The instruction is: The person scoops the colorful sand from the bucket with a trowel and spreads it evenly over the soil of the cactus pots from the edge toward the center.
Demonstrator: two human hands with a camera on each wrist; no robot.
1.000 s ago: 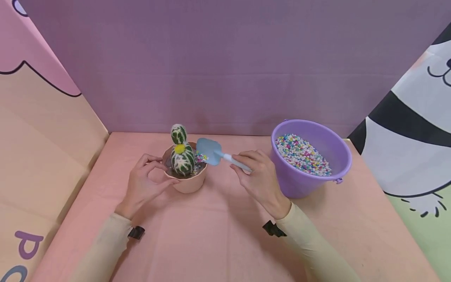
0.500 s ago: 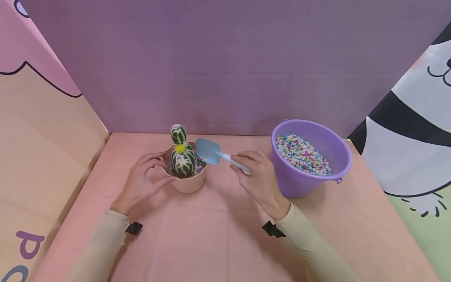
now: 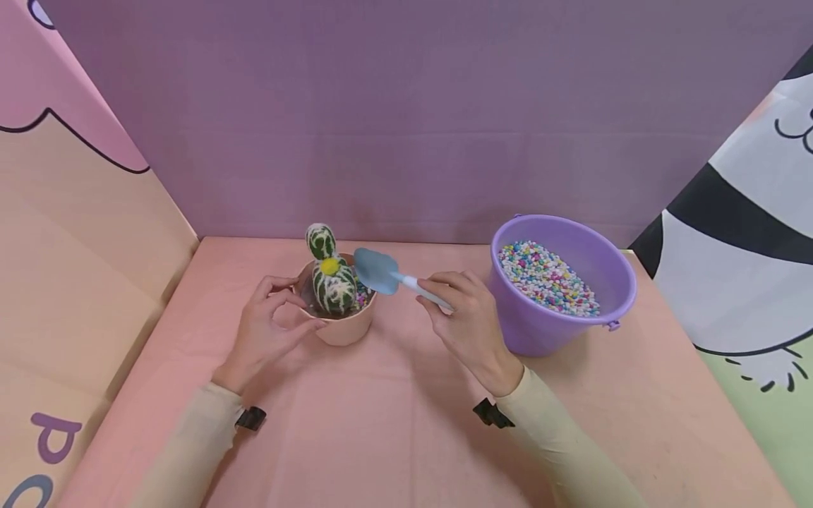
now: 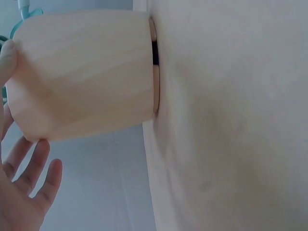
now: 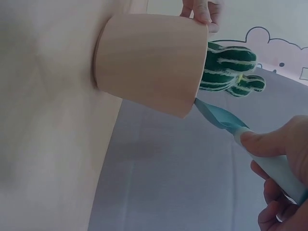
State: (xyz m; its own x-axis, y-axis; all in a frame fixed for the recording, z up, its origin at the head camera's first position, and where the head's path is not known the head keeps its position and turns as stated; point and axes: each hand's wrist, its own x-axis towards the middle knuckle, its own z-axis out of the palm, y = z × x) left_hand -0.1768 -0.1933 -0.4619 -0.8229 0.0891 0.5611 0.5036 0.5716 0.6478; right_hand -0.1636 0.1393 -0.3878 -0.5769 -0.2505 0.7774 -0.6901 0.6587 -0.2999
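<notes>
The person's left hand (image 3: pixel 262 328) holds the left side of the flowerpot (image 3: pixel 344 331), thumb on the near rim, bent fingers reaching round the left edge. The right hand (image 3: pixel 468 324) is raised off to the flowerpot's right, its thumb and fingers wrapped round a trowel handle (image 3: pixel 419 287). Both forearms, in pale long sleeves (image 3: pixel 562 444), slant inward from the flowerpot's near side.

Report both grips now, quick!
Left grip: holding the plant pot at its rim.
Right grip: closed, holding the small blue shovel by its handle.
</notes>
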